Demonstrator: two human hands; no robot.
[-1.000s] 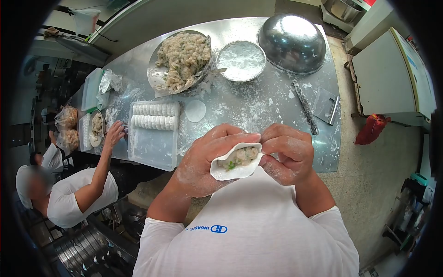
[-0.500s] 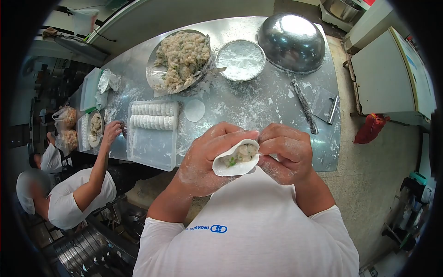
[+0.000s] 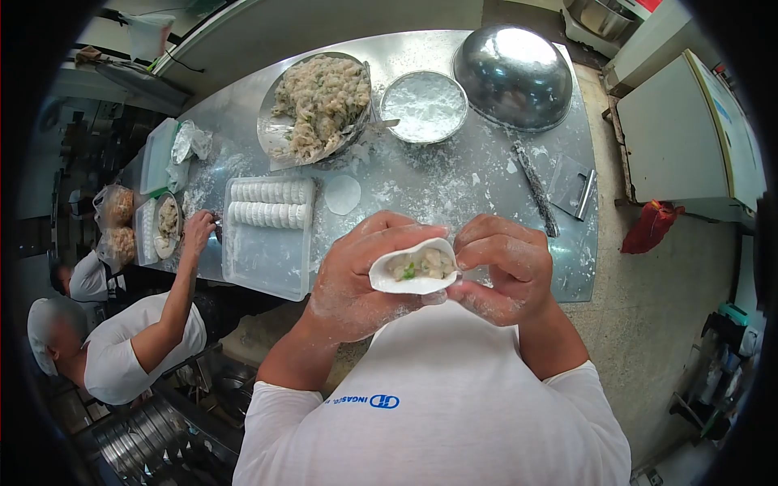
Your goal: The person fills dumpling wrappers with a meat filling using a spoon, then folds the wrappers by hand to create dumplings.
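Observation:
A dumpling (image 3: 415,267) with a white wrapper folded up around pale filling with green bits is held in front of my chest. My left hand (image 3: 356,275) cradles it from the left, fingers wrapped along its far and near sides. At its right end, the fingers of my right hand (image 3: 510,271) pinch the wrapper's edge. The top of the wrapper gapes, so the filling shows. Both hands are dusted with flour. Beyond them on the metal table (image 3: 405,182) lies a flat round wrapper (image 3: 342,194), beside a clear plastic tray (image 3: 263,255) with two rows of finished dumplings (image 3: 271,202).
At the back stand a bowl of filling (image 3: 320,101), a bowl of flour (image 3: 423,107) and an upturned metal bowl (image 3: 512,77). A floury rod (image 3: 535,190) and a metal-handled scraper (image 3: 583,194) lie right. A co-worker (image 3: 146,340) reaches onto the table at left.
The dumpling's wrapper has been drawn narrower, its opening now lower and longer sideways. My hands have shifted only slightly, the left fingers pressing closer around it.

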